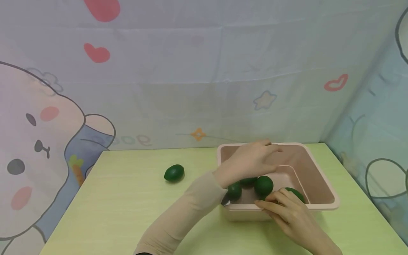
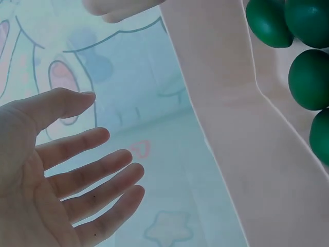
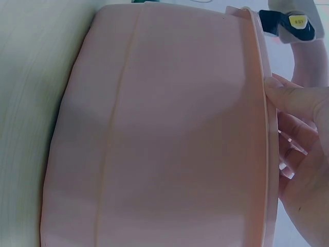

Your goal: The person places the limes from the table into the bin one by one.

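Note:
A pink plastic bin (image 1: 322, 177) holds several smooth, dark green, lime-like fruits (image 1: 264, 186), which also show in the left wrist view as green fruits (image 2: 310, 80). My left hand (image 1: 250, 161) hovers over the bin with nothing in it. Its fingers (image 2: 103, 175) are spread and loosely bent in the left wrist view. At the bin's near rim is my right hand (image 1: 290, 214); in the right wrist view its thumb (image 3: 290, 98) lies on the outside of the rim and the other fingers reach behind it, gripping the edge. One lime-like fruit (image 1: 174, 173) lies on the table left of the bin.
The bin stands on the right part of a light green table (image 1: 134, 202). A printed cloth (image 1: 178, 71) with hearts and a cartoon animal hangs behind the table, and more cloth (image 1: 379, 141) hangs at the right side.

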The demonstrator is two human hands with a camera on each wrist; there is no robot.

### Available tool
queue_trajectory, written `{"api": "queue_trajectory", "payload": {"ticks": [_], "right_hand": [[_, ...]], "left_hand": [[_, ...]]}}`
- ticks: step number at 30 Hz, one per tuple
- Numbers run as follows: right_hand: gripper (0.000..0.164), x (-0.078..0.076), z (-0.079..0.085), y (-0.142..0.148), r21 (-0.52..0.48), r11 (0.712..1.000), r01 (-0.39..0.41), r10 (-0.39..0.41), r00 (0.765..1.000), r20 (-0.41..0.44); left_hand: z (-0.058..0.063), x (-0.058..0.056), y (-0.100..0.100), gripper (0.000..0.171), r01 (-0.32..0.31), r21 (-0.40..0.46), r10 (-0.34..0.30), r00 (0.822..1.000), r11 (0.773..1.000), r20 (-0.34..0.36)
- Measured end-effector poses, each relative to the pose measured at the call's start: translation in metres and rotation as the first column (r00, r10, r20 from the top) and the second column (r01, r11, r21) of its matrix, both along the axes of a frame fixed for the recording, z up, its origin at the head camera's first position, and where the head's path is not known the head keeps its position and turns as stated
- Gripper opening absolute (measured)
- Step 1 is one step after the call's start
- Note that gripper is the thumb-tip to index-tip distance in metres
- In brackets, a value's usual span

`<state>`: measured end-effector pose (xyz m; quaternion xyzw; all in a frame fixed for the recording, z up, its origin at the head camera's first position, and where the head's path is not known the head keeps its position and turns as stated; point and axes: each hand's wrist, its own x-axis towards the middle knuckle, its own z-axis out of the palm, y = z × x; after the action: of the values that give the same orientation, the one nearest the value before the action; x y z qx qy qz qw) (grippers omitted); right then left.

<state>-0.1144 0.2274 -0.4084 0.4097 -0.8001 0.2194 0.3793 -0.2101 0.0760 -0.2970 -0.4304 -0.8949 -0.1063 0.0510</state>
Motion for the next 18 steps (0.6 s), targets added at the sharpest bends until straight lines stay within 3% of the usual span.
{"api": "queue_trajectory", "payload": {"ticks": [11,18], "right_hand": [[0.037,0.0,0.001,0.001,-0.001,1.0,0.008,-0.008,1.0,0.003],[0.036,0.0,0.001,0.001,-0.003,1.0,0.008,-0.008,1.0,0.002]], "left_hand": [[-0.001,0.005,-0.029,0.041,-0.05,0.09,0.045,0.997,0.995,0.057],[-0.009,0.006,-0.046,0.042,-0.066,0.097,0.069,0.997,0.993,-0.034]]}}
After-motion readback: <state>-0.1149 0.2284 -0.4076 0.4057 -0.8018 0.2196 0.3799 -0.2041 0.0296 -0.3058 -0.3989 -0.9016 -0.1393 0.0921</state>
